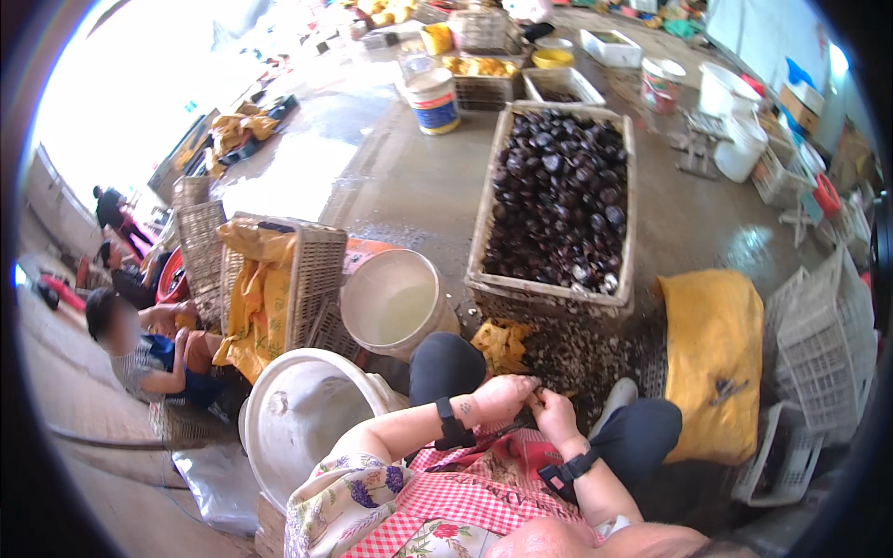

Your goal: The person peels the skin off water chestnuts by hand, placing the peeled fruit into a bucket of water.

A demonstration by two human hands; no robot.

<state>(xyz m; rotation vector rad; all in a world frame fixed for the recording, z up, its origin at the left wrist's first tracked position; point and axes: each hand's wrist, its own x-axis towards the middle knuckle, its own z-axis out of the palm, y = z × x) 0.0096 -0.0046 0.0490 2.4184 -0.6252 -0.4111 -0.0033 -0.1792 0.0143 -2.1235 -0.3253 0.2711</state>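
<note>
My left hand (pixel 513 396) and my right hand (pixel 556 413) meet low between my knees, fingers bent and almost touching. Something small and dark seems to be between the fingertips, too small to name, and I cannot tell which hand grips it. Beyond them stands a large plastic crate (pixel 480 209) filled with dark, glossy round water chestnuts or similar corms (pixel 558 188). Pale and dark scraps (pixel 593 356) cover the ground between my hands and the crate. A crumpled yellow sack (pixel 502 345) lies just ahead of my hands.
A white bucket (pixel 394 307) with cloudy liquid and a large white tub (pixel 300 418) stand at left. A yellow sack (pixel 711 363) with a small dark tool on it lies at right, beside plastic crates (pixel 823 349). A person (pixel 157 356) sits at far left.
</note>
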